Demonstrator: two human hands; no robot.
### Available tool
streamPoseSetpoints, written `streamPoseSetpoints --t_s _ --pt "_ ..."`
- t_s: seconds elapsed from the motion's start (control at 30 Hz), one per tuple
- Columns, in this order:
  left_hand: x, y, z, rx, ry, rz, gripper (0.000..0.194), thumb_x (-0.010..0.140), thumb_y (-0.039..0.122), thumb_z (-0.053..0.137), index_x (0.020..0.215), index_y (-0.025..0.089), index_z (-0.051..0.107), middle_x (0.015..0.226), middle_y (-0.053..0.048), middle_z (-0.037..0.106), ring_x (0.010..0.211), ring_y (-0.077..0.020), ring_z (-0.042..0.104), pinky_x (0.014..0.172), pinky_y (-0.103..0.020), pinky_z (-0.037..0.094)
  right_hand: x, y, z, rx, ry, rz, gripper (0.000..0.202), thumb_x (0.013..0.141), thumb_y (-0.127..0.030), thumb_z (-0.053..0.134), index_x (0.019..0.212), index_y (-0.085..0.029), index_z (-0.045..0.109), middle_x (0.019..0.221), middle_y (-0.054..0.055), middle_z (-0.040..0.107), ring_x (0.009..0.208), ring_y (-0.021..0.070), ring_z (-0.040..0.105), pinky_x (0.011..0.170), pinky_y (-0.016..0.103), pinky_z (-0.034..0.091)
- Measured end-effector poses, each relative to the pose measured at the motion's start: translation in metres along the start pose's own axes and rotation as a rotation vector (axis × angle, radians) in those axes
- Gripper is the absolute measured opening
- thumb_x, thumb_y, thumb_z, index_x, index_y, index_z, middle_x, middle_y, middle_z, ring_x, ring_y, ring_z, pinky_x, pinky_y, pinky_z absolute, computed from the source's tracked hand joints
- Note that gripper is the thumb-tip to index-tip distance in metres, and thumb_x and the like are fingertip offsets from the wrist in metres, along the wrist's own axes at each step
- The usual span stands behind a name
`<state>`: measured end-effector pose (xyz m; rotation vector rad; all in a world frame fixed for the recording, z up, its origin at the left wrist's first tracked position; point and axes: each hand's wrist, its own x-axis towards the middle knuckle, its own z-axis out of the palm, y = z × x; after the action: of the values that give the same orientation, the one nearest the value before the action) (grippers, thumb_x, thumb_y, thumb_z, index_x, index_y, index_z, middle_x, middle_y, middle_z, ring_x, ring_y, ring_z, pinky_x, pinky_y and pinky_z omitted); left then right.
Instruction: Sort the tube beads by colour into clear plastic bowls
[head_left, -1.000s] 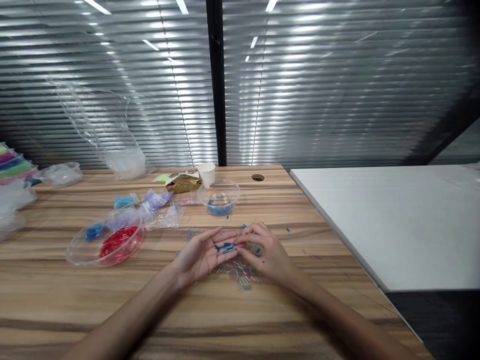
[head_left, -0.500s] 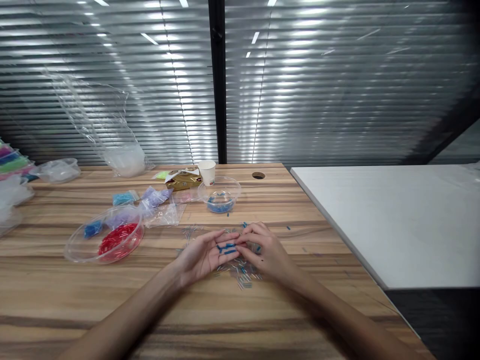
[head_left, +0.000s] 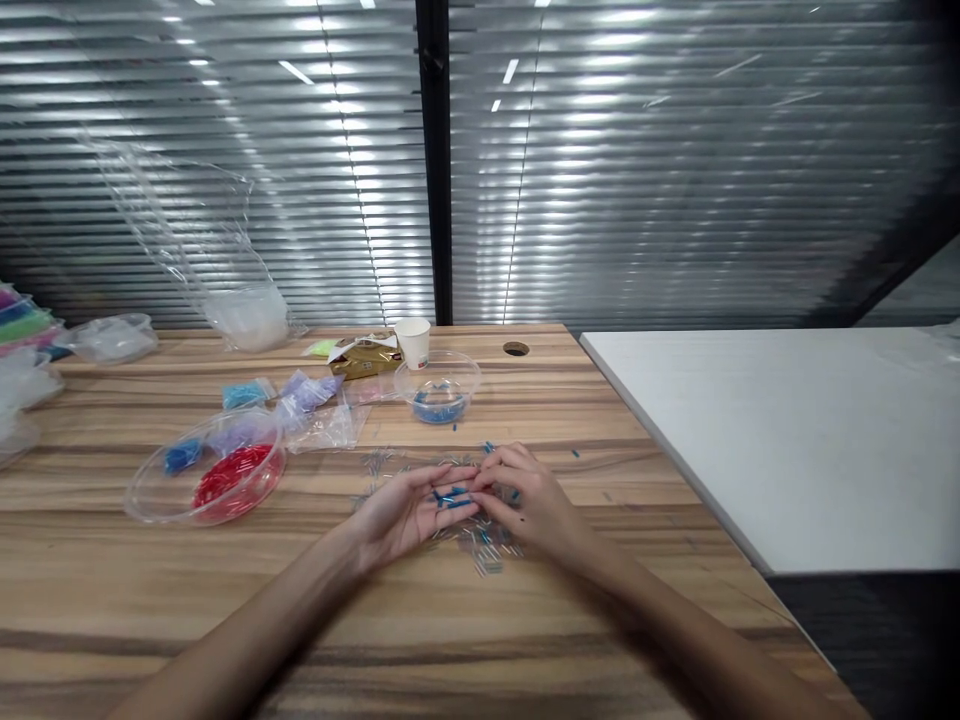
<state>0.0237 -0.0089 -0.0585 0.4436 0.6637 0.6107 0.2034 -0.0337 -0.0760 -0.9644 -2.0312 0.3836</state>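
Observation:
My left hand [head_left: 401,515] is palm up just above the table, cupped slightly, with several blue tube beads [head_left: 454,497] lying across its fingers. My right hand [head_left: 521,495] meets its fingertips from the right, thumb and forefinger pinched close to the beads. Whatever sits in that pinch is too small to make out. Under and around both hands, clear and bluish tube beads [head_left: 487,550] lie scattered on the wooden table [head_left: 420,640]. Beyond them stands a clear round bowl [head_left: 471,378] with blue beads in its bottom.
At left, a larger clear bowl [head_left: 146,510] holds red beads and a blue packet. Behind it lie bags of light-blue [head_left: 246,394] and purple [head_left: 309,392] beads. A paper cup [head_left: 412,343] and gold packet [head_left: 367,357] stand at the back. A white table [head_left: 787,450] adjoins at right.
Both hands keep nearly the same pose over the scattered beads. The whole view has shifted very slightly.

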Motion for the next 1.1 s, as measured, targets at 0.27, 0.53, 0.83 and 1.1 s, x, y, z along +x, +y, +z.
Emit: streamPoseSetpoints --t_s 0.27,0.53,0.83,1.1 --pt "-0.0006 0.0025 0.0 -0.008 0.085 -0.008 0.027 0.086 0.012 0.042 0.101 -0.005 0.057 0.103 -0.019 0.058 0.096 -0.0203 0.058 0.089 -0.029 0.048 0.0003 0.0007 -0.0003 -0.017 0.018 -0.001 0.008 0.079 -0.016 0.058 0.084 -0.017 0.064 0.087 0.004 0.057 0.086 0.0133 0.048 0.078 0.028 0.04" --pt "-0.0024 0.0032 0.0024 0.018 0.085 -0.006 0.028 0.086 0.016 0.044 0.103 -0.002 0.057 0.108 -0.018 0.057 0.095 -0.0212 0.058 0.087 -0.032 0.05 0.0002 -0.0033 -0.0007 0.008 0.003 -0.027 0.01 0.079 -0.014 0.057 0.084 -0.017 0.065 0.086 0.004 0.057 0.084 0.013 0.048 0.075 0.027 0.041" --pt "-0.0029 0.0013 -0.0003 0.024 -0.024 -0.071 0.029 0.085 0.022 0.048 0.102 0.0 0.057 0.105 -0.015 0.057 0.094 -0.021 0.058 0.091 -0.034 0.046 -0.0004 -0.0018 0.0 0.002 0.015 -0.045 0.013 0.08 -0.016 0.056 0.087 -0.02 0.066 0.086 0.004 0.058 0.083 0.0127 0.048 0.073 0.027 0.041" --pt "-0.0027 -0.0018 -0.0009 0.033 -0.043 -0.087 0.022 0.085 0.022 0.05 0.094 0.003 0.057 0.099 -0.014 0.059 0.088 -0.0198 0.06 0.086 -0.035 0.048 0.0008 -0.0079 -0.0014 0.022 -0.006 -0.068 0.011 0.08 -0.02 0.058 0.087 -0.02 0.066 0.083 0.004 0.057 0.08 0.0122 0.048 0.071 0.027 0.041"
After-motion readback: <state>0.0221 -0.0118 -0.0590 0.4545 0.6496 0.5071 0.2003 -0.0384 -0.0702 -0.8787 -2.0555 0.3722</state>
